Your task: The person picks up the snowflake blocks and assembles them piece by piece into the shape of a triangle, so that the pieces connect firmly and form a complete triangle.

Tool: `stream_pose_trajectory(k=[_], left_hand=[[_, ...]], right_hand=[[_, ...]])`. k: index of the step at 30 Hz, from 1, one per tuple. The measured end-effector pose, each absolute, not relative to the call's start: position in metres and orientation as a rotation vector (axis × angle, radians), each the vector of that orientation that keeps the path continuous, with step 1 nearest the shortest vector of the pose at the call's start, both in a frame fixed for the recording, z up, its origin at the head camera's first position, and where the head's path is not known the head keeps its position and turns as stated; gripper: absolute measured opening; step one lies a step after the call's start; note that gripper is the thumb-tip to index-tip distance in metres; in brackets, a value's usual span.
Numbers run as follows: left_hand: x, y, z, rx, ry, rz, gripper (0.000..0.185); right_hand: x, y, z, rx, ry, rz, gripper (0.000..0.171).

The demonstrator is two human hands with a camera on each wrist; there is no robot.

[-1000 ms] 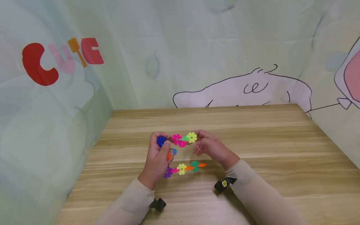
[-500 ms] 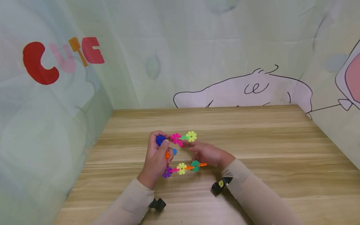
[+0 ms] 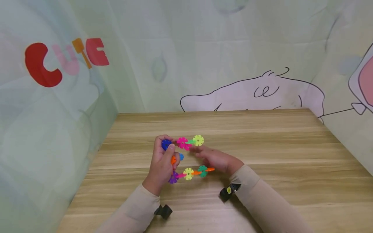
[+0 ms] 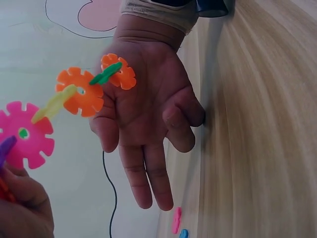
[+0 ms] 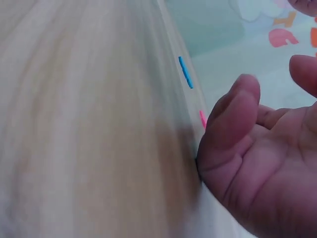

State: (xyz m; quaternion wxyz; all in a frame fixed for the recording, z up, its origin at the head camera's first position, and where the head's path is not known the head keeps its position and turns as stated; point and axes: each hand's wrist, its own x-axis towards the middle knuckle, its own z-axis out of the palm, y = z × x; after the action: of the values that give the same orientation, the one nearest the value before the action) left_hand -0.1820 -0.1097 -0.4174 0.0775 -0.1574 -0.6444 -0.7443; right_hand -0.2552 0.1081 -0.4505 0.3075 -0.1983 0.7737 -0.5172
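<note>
Notched plastic discs (image 3: 186,158), slotted edgewise, over woodgrain.

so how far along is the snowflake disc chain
Done: several coloured discs are already slotted into one looping chain. In hand: the left hand grips the chain at its blue disc; the right hand is open beside it, fingers relaxed, holding nothing. Left: no loose discs show on the table, so what remains is unclear.

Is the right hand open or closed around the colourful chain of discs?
Open. In the left wrist view the right hand shows a flat palm and straight fingers, holding nothing; the left hand holds the chain of discs.
</note>
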Motion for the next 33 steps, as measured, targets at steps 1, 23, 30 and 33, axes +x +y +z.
stream_pose_trajectory(k=[1,23,30,33], left_hand=[[-0.182,-0.110,-0.417,-0.470,-1.931,-2.228,0.020],[-0.183,-0.111,-0.419,-0.484,-1.933,-2.236,0.022],[-0.184,-0.112,-0.419,-0.470,-1.941,-2.226,0.021],[-0.184,-0.111,-0.419,-0.462,-1.948,-2.230,0.020]], right_hand=[[-0.256,0.108,-0.451,-0.523,2.026,-1.389,0.054],[-0.254,0.111,-0.439,-0.440,2.132,-1.281,0.049],[-0.250,0.118,-0.424,-0.513,2.566,-0.991,0.035],[-0.251,0.120,-0.425,-0.534,2.605,-0.946,0.040]])
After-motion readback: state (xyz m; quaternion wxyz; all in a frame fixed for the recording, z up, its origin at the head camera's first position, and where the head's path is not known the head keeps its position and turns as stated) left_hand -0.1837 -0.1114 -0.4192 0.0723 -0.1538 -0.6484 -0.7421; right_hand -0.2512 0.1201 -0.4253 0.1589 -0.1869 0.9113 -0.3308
